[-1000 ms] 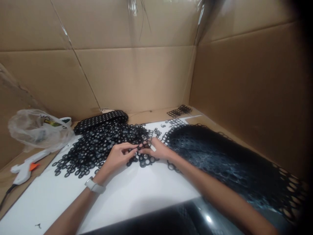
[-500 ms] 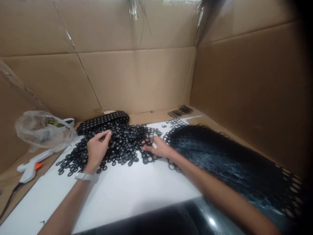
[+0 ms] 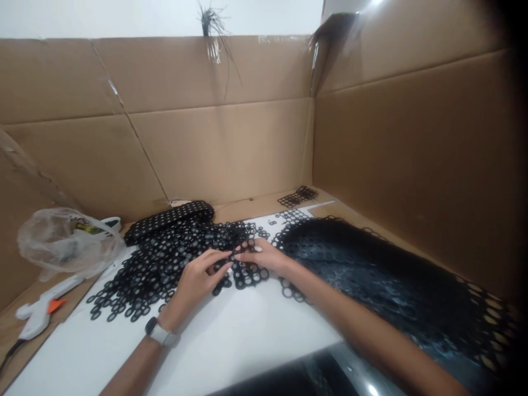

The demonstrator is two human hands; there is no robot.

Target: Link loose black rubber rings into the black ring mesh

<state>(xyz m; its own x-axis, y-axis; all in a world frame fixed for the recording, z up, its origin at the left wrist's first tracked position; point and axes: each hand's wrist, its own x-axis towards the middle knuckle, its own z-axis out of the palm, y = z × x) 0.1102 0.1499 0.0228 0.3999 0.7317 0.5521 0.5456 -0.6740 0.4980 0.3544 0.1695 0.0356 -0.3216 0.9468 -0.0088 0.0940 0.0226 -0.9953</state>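
Note:
A wide heap of small black rings point(image 3: 157, 269) lies on the white board, many of them joined in small clusters. At its right edge my right hand point(image 3: 266, 257) pinches a piece of joined black rings point(image 3: 249, 269). My left hand point(image 3: 204, 273), with a watch on its wrist, has its thumb and fingertips together at the left side of that piece. Something small and dark shows between the left fingertips, apparently a black ring; where it meets the piece is too fine to make out.
A large black ring mesh point(image 3: 371, 275) is spread along the right. A rolled dotted black strip point(image 3: 169, 220) lies behind the heap. At left are a clear plastic bag point(image 3: 68, 242) and a white glue gun point(image 3: 45, 308). Cardboard walls point(image 3: 223, 148) enclose the back and sides.
My left hand has moved right from over the heap to the ring piece at my right hand. My right hand keeps its hold. The camera has tilted up a little.

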